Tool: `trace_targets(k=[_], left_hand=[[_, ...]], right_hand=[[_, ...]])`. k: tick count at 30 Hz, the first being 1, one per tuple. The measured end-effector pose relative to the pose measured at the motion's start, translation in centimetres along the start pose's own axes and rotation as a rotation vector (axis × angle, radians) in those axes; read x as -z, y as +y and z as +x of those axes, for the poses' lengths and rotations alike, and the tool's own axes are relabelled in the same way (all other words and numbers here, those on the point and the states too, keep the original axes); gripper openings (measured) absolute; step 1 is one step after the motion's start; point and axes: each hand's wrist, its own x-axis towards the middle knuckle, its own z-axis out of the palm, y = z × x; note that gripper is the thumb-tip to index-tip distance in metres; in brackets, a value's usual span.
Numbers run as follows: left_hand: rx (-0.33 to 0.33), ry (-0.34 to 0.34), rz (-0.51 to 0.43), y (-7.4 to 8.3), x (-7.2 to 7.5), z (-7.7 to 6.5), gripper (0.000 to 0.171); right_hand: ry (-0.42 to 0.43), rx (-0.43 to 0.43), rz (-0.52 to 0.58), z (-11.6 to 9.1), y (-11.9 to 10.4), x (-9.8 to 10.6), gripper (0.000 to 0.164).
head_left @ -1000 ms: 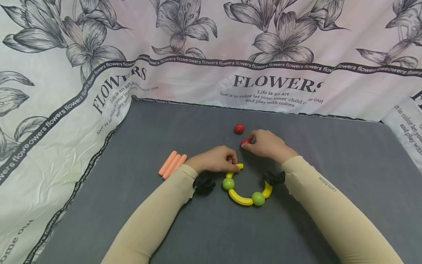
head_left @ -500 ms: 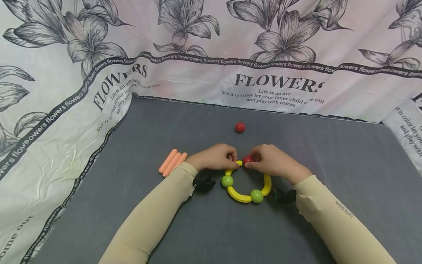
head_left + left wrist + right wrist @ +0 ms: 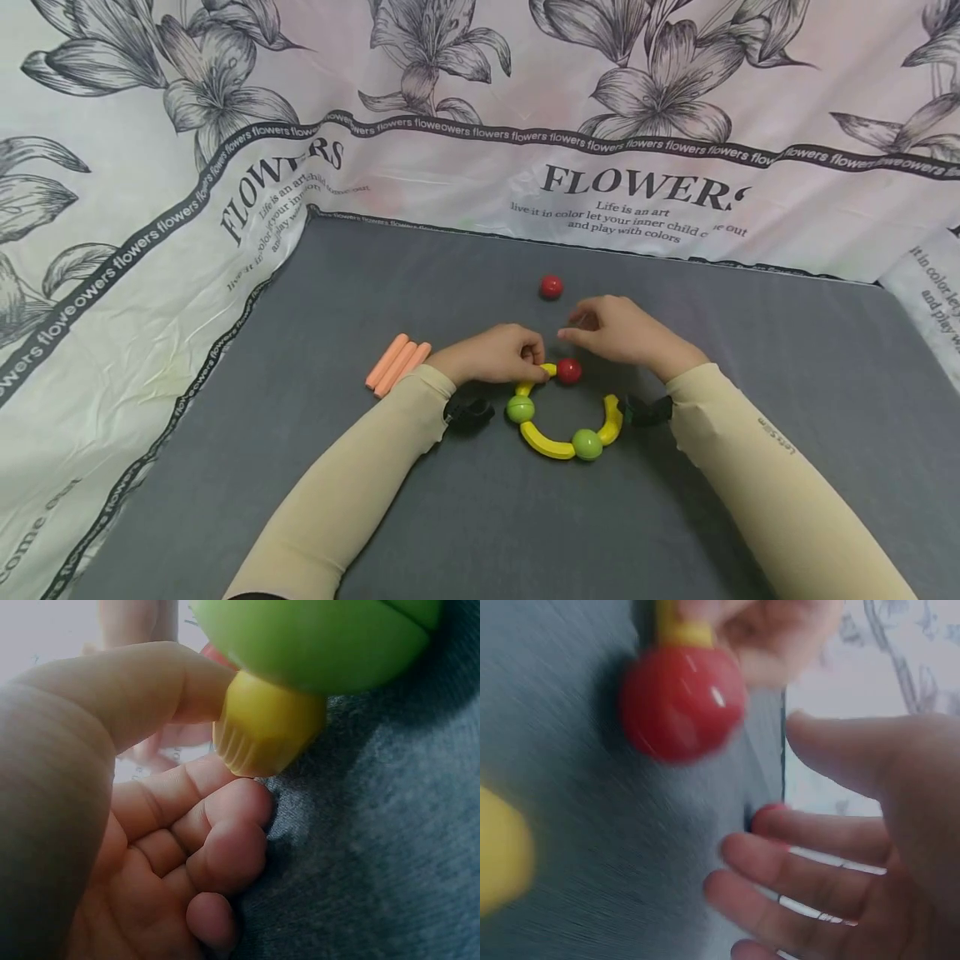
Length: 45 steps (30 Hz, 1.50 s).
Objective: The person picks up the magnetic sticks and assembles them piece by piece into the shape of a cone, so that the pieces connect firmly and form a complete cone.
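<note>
My left hand (image 3: 495, 353) pinches a yellow curved piece (image 3: 523, 389), banana-like in shape, between thumb and forefinger. One end of that piece meets a green ball (image 3: 520, 409); a red ball (image 3: 569, 371) sits against its other end. The chain continues round through a second yellow piece (image 3: 547, 443), another green ball (image 3: 587, 444) and a third yellow piece (image 3: 612, 421), leaving a gap at the upper right. My right hand (image 3: 626, 332) hovers just beyond the red ball, holding nothing, its fingers apart in the right wrist view.
Another red ball (image 3: 551, 287) lies farther back on the grey table (image 3: 450, 517). Several orange sticks (image 3: 399, 367) lie side by side left of my left hand. A flower-printed cloth (image 3: 450, 175) hangs behind the table and along its left side.
The right hand brought the red ball toward me to the end of the yellow piece, let it go and drew back from it. The left hand keeps its pinch, nearly still.
</note>
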Motion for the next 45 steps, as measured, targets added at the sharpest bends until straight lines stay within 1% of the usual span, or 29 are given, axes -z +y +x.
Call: trace_targets(k=[5, 8, 14, 17, 20, 25, 29, 33, 37, 42, 45], left_hand=[[0.001, -0.013, -0.015, 0.0, -0.4, 0.3, 0.011], [-0.003, -0.018, -0.011, 0.1, -0.6, 0.4, 0.011], [-0.013, -0.019, 0.006, 0.3, -0.6, 0.4, 0.013], [-0.008, -0.021, 0.007, 0.4, -0.5, 0.4, 0.013], [-0.016, -0.015, 0.015, 0.4, -0.3, 0.4, 0.013], [-0.032, -0.004, 0.028, 0.4, -0.2, 0.5, 0.014], [-0.030, -0.008, 0.022, 0.3, -0.2, 0.5, 0.014], [-0.020, -0.011, 0.004, 0.2, -0.2, 0.4, 0.013], [0.001, 0.000, -0.004, 0.2, 0.0, 0.3, 0.012], [0.018, -0.002, 0.001, 0.2, 0.0, 0.2, 0.012], [0.018, -0.001, 0.003, 0.3, 0.0, 0.1, 0.012]], right_hand=[[0.075, -0.002, 0.014, 2.7, 1.5, 1.2, 0.042], [0.093, -0.004, 0.011, 4.0, 2.0, 1.4, 0.048], [0.066, 0.041, -0.024, 5.6, 1.8, 1.4, 0.063], [0.053, 0.050, -0.037, 5.9, 1.6, 1.4, 0.068], [0.041, 0.039, -0.037, 5.9, 1.5, 1.3, 0.073], [0.022, 0.007, -0.009, 5.5, 1.8, 1.2, 0.078], [0.015, -0.021, 0.016, 5.1, 2.3, 1.0, 0.081], [0.040, -0.082, 0.022, 4.0, 2.4, 0.9, 0.076], [0.063, -0.128, 0.044, 2.5, 2.6, 0.8, 0.065], [0.063, -0.123, 0.072, -0.3, 3.0, 0.6, 0.055], [0.080, -0.126, 0.077, -2.1, 3.2, 0.1, 0.048]])
